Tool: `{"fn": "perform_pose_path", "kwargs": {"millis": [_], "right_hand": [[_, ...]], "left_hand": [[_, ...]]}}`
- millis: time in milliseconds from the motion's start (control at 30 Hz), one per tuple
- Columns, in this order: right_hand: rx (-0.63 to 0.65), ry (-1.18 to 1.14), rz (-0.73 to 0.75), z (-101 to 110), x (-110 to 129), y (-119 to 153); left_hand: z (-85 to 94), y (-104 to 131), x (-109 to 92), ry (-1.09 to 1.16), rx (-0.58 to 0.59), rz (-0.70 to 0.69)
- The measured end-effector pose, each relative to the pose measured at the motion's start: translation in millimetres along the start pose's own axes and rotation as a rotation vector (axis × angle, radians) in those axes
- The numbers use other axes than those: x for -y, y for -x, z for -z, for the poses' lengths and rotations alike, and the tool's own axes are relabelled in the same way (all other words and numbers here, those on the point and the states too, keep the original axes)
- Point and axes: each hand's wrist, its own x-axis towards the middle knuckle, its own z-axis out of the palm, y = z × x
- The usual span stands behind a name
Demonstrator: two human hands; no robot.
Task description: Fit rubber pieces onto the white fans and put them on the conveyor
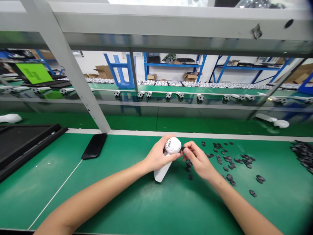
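Bearings are taken from the white round-headed plastic device [173, 145], with twelve o'clock pointing away from the person. The device is held above the matt green tabletop [137, 202], near its far edge, and its flat white handle [161, 173] is pointed toward seven o'clock. Whether the handle's end is supported by the tabletop cannot be told.

The slotted head is gripped in the left hand [160, 153], which is partly closed around it: the thumb is laid along the near side, the fingers along the nine-o'clock and far sides. A small black piece [182, 148] is pinched between thumb and index finger of the right hand [199, 160], the other fingers being curled. The piece is presented just beside the head at three o'clock; contact cannot be confirmed.

Small angular black pieces [228, 158] are scattered between three and five o'clock; a dense black heap [303, 156] is seen farther out at three. A black rectangular slab with rounded corners [94, 147] is located at nine o'clock, with a large black-framed panel [26, 143] beyond it. Another white device [281, 123] is noted between two and three.
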Motion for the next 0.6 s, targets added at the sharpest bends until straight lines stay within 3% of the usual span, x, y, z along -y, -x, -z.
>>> {"fn": "perform_pose_path", "kwargs": {"millis": [167,300,600], "right_hand": [[-0.021,-0.073,0.001,-14,9,5],[-0.05,-0.091,-0.004,-17,10,5],[-0.14,0.015,-0.027,-13,1,2]], "left_hand": [[1.8,6,-14,-0.166,0.017,-0.085],[-2.0,7,-13,-0.161,0.025,-0.128],[-9.6,-3,-8,-0.132,0.027,-0.004]]}}
